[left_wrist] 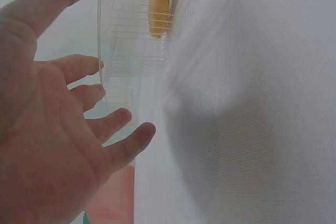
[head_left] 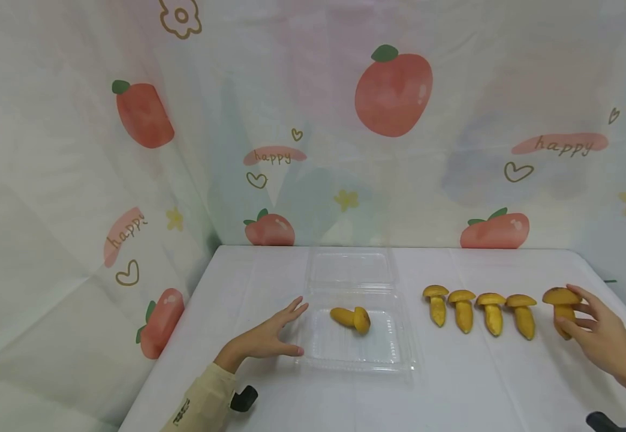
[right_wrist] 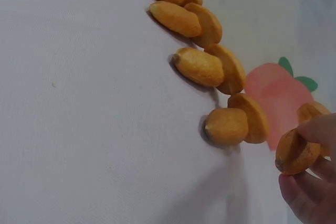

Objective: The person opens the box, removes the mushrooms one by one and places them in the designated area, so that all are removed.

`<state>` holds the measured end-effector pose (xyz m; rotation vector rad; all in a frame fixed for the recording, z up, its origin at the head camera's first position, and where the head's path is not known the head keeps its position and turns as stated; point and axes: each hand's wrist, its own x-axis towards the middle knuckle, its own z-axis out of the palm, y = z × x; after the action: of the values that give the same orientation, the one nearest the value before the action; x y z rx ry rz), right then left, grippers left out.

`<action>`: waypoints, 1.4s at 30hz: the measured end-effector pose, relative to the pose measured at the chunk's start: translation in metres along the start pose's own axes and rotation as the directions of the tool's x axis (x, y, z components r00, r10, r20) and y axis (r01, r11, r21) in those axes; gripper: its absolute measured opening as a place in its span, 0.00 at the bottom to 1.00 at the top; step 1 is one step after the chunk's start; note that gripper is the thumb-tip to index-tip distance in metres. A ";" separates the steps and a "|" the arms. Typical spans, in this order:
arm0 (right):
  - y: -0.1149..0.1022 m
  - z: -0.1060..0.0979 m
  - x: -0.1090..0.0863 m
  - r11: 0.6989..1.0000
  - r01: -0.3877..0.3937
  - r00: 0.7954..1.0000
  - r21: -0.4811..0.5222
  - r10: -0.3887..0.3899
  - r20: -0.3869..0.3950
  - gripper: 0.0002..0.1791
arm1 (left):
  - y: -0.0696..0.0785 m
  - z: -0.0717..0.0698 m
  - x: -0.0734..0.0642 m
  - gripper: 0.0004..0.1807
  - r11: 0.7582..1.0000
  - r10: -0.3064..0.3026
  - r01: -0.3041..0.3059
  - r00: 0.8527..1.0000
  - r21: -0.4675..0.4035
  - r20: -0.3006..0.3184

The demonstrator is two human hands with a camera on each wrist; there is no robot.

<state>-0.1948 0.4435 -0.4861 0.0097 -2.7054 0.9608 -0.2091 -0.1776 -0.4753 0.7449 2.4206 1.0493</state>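
Observation:
At the right end of a row of yellow mushrooms, my right hand [head_left: 599, 330] grips a yellow mushroom [head_left: 560, 296] with a broad cap. Thumb and fingers pinch its stem [right_wrist: 296, 153] in the right wrist view. My left hand [head_left: 267, 336] is spread beside the left edge of a clear plastic clamshell box [head_left: 313, 360]. In the left wrist view, fingertips come up to the box's rim; whether they touch it I cannot tell. One mushroom [head_left: 345, 317] lies on its side inside the box, whose lid [head_left: 351, 268] is folded back.
Several more mushrooms [head_left: 491, 313] lie in a row between the box and my right hand, caps toward the back. White cloth covers the table [head_left: 453, 384]. A printed fabric backdrop [head_left: 313, 108] rises behind and at the left side.

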 end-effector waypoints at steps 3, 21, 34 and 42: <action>0.006 -0.001 0.002 0.999 -0.035 0.999 -0.035 0.035 0.019 0.41 | 0.000 0.000 0.000 0.52 1.000 0.000 0.000 1.000 -0.004 0.002; 0.037 0.017 0.017 0.977 -0.194 0.975 -0.091 0.202 0.089 0.44 | 0.001 -0.001 0.000 0.53 1.000 -0.015 0.015 1.000 0.013 0.005; 0.045 0.022 0.023 0.963 -0.252 0.959 -0.101 0.262 0.105 0.45 | 0.003 -0.003 0.000 0.52 1.000 -0.023 0.023 1.000 0.019 0.007; 0.039 0.021 0.019 0.967 -0.222 0.966 -0.121 0.235 0.106 0.43 | 0.005 -0.003 -0.001 0.52 0.999 -0.023 0.023 1.000 0.026 0.011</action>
<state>-0.2215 0.4623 -0.5206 -0.2823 -2.9139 0.8978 -0.2087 -0.1770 -0.4694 0.7280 2.4310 1.0044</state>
